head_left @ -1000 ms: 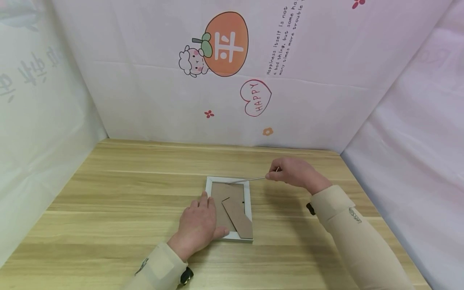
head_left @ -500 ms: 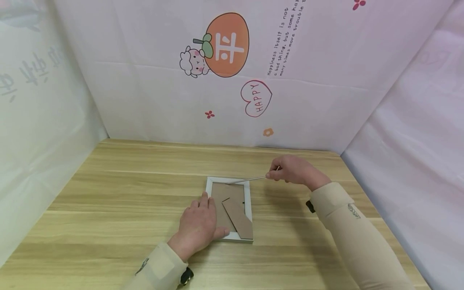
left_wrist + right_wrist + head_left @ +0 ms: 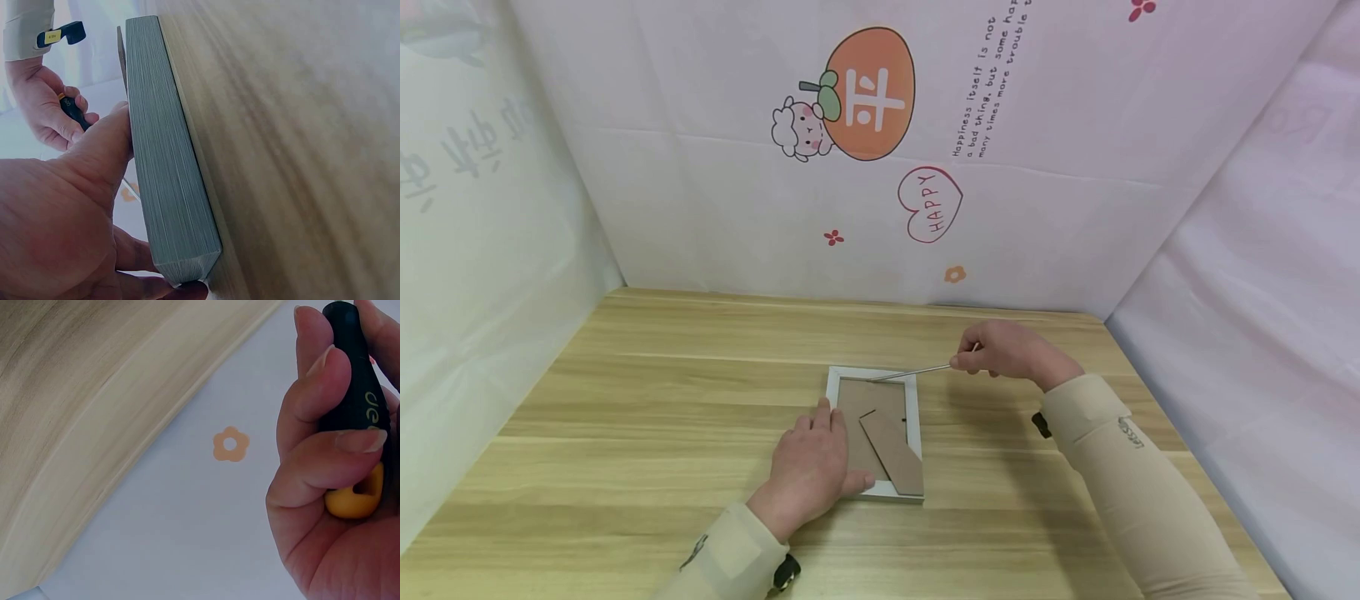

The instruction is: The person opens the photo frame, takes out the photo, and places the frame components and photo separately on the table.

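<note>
A picture frame (image 3: 912, 417) lies back side up on the table, showing its brown backing board (image 3: 853, 396) and a stand flap (image 3: 895, 454). My left hand (image 3: 811, 462) holds its near left corner, fingers along the left side and thumb on the near edge. In the left wrist view, fingertips curl round the corner of the grey frame edge (image 3: 169, 144). My right hand (image 3: 1007, 354) grips a screwdriver with a dark handle (image 3: 350, 375) and yellow end. Its thin metal shaft (image 3: 917, 372) reaches left, the tip at the backing board's far edge.
The wood-grain table (image 3: 662, 400) is bordered by white printed cloth (image 3: 737, 225) at the back and on both sides. Each wrist wears a black strap (image 3: 786, 572) below a beige sleeve.
</note>
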The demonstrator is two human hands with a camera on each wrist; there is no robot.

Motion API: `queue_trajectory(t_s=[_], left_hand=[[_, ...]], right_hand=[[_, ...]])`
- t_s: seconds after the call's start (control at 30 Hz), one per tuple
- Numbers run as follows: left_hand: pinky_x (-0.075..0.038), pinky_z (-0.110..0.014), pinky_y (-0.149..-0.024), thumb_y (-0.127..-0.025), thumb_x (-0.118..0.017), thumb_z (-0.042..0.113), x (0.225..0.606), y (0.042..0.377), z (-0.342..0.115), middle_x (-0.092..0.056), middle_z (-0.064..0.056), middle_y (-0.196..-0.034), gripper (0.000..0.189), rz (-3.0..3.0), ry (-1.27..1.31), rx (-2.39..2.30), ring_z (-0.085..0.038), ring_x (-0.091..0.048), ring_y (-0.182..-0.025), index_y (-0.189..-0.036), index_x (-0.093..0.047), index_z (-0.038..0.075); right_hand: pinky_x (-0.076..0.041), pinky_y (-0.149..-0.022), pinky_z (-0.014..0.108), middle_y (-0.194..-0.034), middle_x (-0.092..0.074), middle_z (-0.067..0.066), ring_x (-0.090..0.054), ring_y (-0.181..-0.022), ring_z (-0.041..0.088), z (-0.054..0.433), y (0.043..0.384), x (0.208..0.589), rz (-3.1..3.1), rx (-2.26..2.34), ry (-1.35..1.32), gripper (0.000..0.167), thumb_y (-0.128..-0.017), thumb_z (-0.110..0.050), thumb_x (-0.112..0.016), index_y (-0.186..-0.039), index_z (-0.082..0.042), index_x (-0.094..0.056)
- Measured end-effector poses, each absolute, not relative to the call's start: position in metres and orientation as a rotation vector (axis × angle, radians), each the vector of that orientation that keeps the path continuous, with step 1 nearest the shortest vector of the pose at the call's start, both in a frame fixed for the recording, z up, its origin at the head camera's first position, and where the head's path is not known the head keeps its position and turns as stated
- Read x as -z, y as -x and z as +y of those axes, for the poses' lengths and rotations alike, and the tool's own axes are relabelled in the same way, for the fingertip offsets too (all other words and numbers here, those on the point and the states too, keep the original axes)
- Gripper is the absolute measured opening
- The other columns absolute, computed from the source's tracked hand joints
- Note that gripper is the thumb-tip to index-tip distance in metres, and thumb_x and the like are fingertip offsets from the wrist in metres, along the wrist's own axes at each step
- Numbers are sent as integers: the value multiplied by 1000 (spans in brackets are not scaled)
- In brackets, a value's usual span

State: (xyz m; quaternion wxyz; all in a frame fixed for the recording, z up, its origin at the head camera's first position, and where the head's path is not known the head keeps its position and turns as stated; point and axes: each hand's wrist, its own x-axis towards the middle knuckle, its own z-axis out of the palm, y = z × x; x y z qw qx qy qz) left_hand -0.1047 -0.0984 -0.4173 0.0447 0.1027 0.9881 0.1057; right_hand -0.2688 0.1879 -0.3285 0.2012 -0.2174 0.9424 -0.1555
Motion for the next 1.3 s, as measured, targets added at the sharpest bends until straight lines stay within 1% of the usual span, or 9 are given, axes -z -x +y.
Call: queue_trajectory(t_s=[0.4,0.57,0.8,0.87,1.07,1.3], left_hand=[[-51,-56,-105,-86,-73,68,418,105,-98,-36,-31,-162,104,2995,-296,-328,-46,-50,-137,-152,-46,-8],[-52,-56,-104,-85,-74,68,418,105,-98,-37,-31,-161,105,2998,-296,-331,-46,-51,-136,-151,-46,-8],[-52,-55,-102,-84,-74,68,417,105,-98,-38,-32,-160,104,3005,-307,-315,-46,-52,-135,-150,-47,-8],[-52,-56,-103,-85,-74,68,416,105,-97,-38,-32,-161,104,3001,-305,-317,-46,-51,-136,-150,-47,-8],[-52,-55,-103,-85,-74,67,415,105,-97,-37,-32,-161,104,2997,-303,-317,-46,-50,-137,-150,-46,-8],[-52,-56,-103,-85,-74,68,415,104,-97,-37,-33,-160,104,3005,-309,-319,-47,-51,-136,-150,-46,-9]], right_hand=[[-53,-65,32,-90,-70,-1,-62,-73,17,189,262,336,2693,444,644,24,-100,-38,-70,-97,-14,-75],[-53,-67,32,-91,-70,-1,-62,-75,16,191,259,340,2689,436,629,28,-100,-40,-69,-101,-13,-76],[-53,-70,33,-97,-73,4,-62,-77,16,193,254,343,2686,389,616,35,-102,-44,-65,-105,-11,-76],[-52,-70,33,-96,-73,2,-62,-78,15,193,253,344,2694,371,624,35,-102,-44,-65,-105,-11,-77],[-50,-68,32,-87,-70,-4,-58,-75,13,193,248,347,2725,321,669,33,-102,-42,-65,-100,-11,-78],[-44,-64,30,-76,-63,-4,-51,-68,12,195,242,353,2735,305,691,34,-103,-41,-65,-93,-10,-75]])
